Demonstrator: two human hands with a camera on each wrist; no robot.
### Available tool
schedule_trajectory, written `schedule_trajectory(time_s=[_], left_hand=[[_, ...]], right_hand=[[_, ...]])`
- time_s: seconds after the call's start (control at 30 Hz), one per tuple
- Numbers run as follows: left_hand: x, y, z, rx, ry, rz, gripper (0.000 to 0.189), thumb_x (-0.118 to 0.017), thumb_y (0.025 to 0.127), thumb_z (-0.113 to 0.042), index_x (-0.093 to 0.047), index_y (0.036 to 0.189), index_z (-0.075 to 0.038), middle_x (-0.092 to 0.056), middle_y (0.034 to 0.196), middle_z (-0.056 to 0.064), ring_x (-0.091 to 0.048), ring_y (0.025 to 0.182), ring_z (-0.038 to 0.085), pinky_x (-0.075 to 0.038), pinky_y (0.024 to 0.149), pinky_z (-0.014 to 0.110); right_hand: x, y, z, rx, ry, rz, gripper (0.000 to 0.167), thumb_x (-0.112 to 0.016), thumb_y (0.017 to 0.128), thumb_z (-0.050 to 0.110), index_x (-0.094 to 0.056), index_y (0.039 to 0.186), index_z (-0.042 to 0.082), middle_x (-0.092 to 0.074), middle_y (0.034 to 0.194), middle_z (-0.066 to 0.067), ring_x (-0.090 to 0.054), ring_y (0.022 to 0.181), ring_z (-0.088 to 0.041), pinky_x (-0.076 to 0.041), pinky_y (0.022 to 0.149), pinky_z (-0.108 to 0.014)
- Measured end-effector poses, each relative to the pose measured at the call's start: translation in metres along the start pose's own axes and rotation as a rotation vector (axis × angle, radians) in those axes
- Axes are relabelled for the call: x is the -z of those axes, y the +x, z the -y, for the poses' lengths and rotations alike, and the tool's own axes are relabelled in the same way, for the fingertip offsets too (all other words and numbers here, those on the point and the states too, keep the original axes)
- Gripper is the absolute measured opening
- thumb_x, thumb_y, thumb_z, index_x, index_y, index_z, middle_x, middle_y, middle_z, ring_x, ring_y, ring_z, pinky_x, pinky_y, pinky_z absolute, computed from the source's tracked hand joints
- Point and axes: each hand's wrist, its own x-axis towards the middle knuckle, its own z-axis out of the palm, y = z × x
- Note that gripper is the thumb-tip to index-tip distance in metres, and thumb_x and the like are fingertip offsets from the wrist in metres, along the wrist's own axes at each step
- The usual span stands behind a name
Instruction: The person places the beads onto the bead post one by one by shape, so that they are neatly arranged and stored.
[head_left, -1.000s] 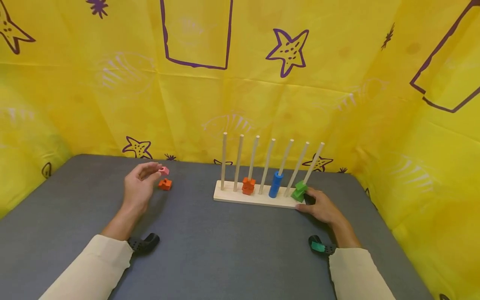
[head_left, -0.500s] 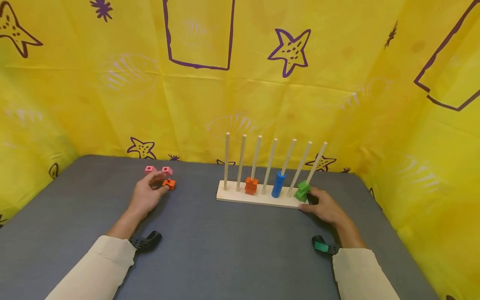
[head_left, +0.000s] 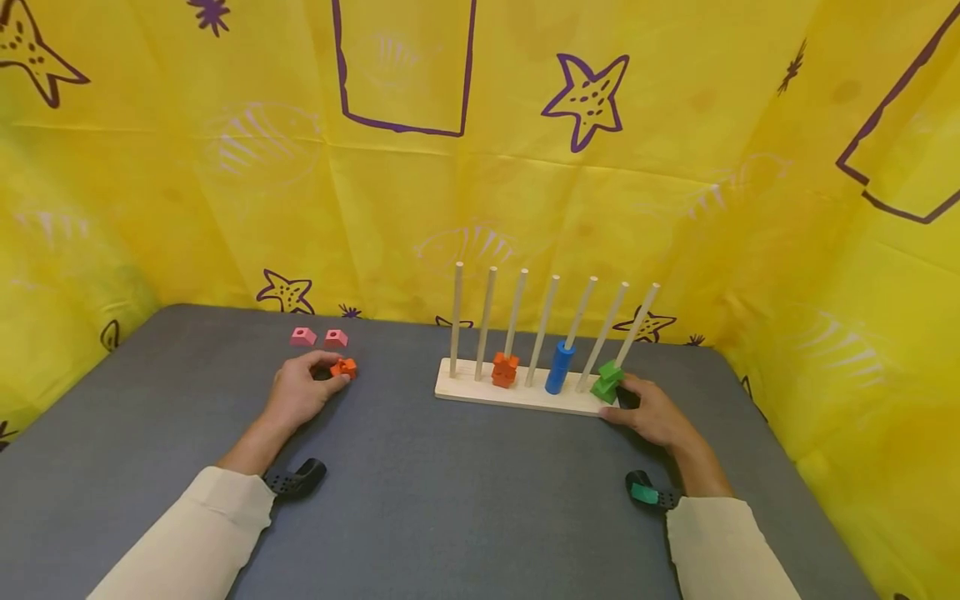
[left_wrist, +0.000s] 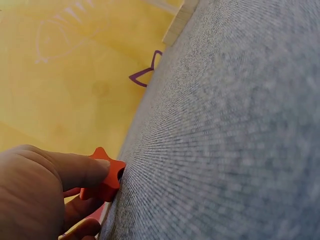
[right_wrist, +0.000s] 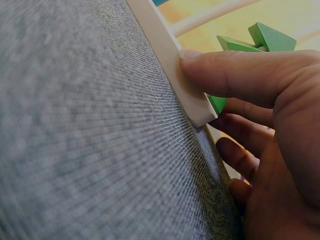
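Note:
Left of centre on the table, my left hand (head_left: 300,393) pinches an orange star-shaped block (left_wrist: 108,188) with a hole through it, thumb on one face and fingers behind. Two pink blocks (head_left: 302,337) with holes lie just behind that hand. My right hand (head_left: 651,413) grips the right end of a wooden peg board (head_left: 467,388), the thumb pressing its front edge in the right wrist view. Next to those fingers, stacked green triangular blocks (head_left: 607,382) sit on the rightmost peg. Other pegs carry blue round pieces (head_left: 558,370) and orange star blocks (head_left: 505,372).
Several bare wooden pegs (head_left: 456,325) rise from the board between the filled ones. A yellow cloth (head_left: 390,217) with sea drawings hangs behind the dark grey table (head_left: 450,500) and on both sides.
My left hand has moved from the pink blocks toward the orange star block and now pinches it. Both pink blocks have come into view. My right hand keeps its grip on the board.

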Motion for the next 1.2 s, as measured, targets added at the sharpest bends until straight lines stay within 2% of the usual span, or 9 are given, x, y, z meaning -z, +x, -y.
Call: schedule_trajectory(time_s=[0.13,0.3,0.4,0.5,0.57,0.63,0.83,1.0,1.2], left_hand=[[0.0,-0.001,-0.002,0.007,-0.008,-0.011,0.036,-0.073,0.087,-0.012,-0.063,0.118,0.004,-0.063,0.109,0.023,-0.055,0.098,0.037,-0.043,0.086,0.051],[0.0,-0.004,-0.008,-0.008,-0.063,-0.058,0.035,-0.071,0.089,-0.012,-0.063,0.119,0.004,-0.063,0.112,0.025,-0.06,0.1,0.039,-0.048,0.086,0.049],[0.002,-0.006,-0.017,-0.032,-0.129,-0.104,0.035,-0.071,0.089,-0.01,-0.063,0.12,0.004,-0.063,0.111,0.024,-0.064,0.096,0.038,-0.053,0.081,0.037],[0.003,-0.008,-0.028,-0.072,-0.198,-0.145,0.035,-0.071,0.088,-0.008,-0.063,0.12,0.005,-0.064,0.108,0.023,-0.065,0.092,0.037,-0.051,0.074,0.018],[0.004,-0.008,-0.038,-0.101,-0.238,-0.157,0.035,-0.071,0.088,-0.007,-0.063,0.119,0.006,-0.064,0.108,0.022,-0.064,0.092,0.035,-0.046,0.072,0.01],[0.004,-0.009,-0.048,-0.127,-0.257,-0.161,0.035,-0.072,0.088,-0.007,-0.063,0.119,0.006,-0.064,0.107,0.021,-0.064,0.091,0.035,-0.045,0.073,0.009],[0.007,-0.012,-0.082,-0.211,-0.282,-0.146,0.035,-0.072,0.088,-0.009,-0.063,0.119,0.003,-0.065,0.11,0.018,-0.063,0.091,0.032,-0.047,0.074,0.015],[0.016,-0.012,-0.118,-0.309,-0.311,-0.12,0.034,-0.072,0.088,-0.011,-0.065,0.119,0.001,-0.065,0.111,0.015,-0.063,0.093,0.028,-0.048,0.073,0.018],[0.02,-0.005,-0.163,-0.449,-0.412,-0.084,0.03,-0.071,0.086,0.0,-0.066,0.115,0.004,-0.065,0.106,0.014,-0.061,0.093,0.023,-0.05,0.078,0.022]], right_hand=[[0.001,0.0,0.0,-0.008,0.001,0.005,0.062,-0.076,0.085,0.021,-0.051,0.136,-0.003,-0.045,0.139,-0.026,-0.033,0.131,-0.046,-0.018,0.105,-0.064],[0.001,-0.001,0.001,-0.016,-0.008,0.002,0.062,-0.076,0.085,0.022,-0.051,0.136,-0.003,-0.046,0.138,-0.026,-0.035,0.13,-0.046,-0.019,0.104,-0.065],[0.001,-0.001,0.002,-0.012,-0.014,-0.004,0.061,-0.076,0.085,0.022,-0.052,0.135,-0.003,-0.047,0.137,-0.026,-0.036,0.129,-0.046,-0.02,0.104,-0.065],[0.0,-0.001,0.003,-0.008,-0.015,-0.005,0.061,-0.076,0.084,0.023,-0.053,0.134,-0.003,-0.048,0.137,-0.026,-0.037,0.128,-0.046,-0.019,0.104,-0.065],[-0.001,-0.001,0.003,-0.004,-0.014,-0.003,0.061,-0.076,0.084,0.023,-0.053,0.134,-0.003,-0.048,0.136,-0.026,-0.037,0.128,-0.046,-0.019,0.104,-0.065],[-0.001,-0.001,0.002,-0.003,-0.012,-0.007,0.061,-0.077,0.084,0.022,-0.053,0.134,-0.003,-0.049,0.136,-0.025,-0.037,0.128,-0.046,-0.019,0.105,-0.064],[0.0,0.0,0.0,0.016,-0.013,-0.013,0.059,-0.077,0.084,0.021,-0.054,0.133,-0.004,-0.05,0.134,-0.025,-0.039,0.127,-0.045,-0.021,0.104,-0.064],[0.001,-0.001,-0.002,0.006,-0.019,-0.002,0.06,-0.077,0.084,0.021,-0.053,0.133,-0.004,-0.049,0.135,-0.026,-0.038,0.127,-0.045,-0.022,0.104,-0.063],[0.0,0.0,-0.002,0.011,-0.015,-0.007,0.058,-0.077,0.084,0.02,-0.054,0.132,-0.004,-0.05,0.134,-0.026,-0.039,0.127,-0.046,-0.022,0.104,-0.064]])
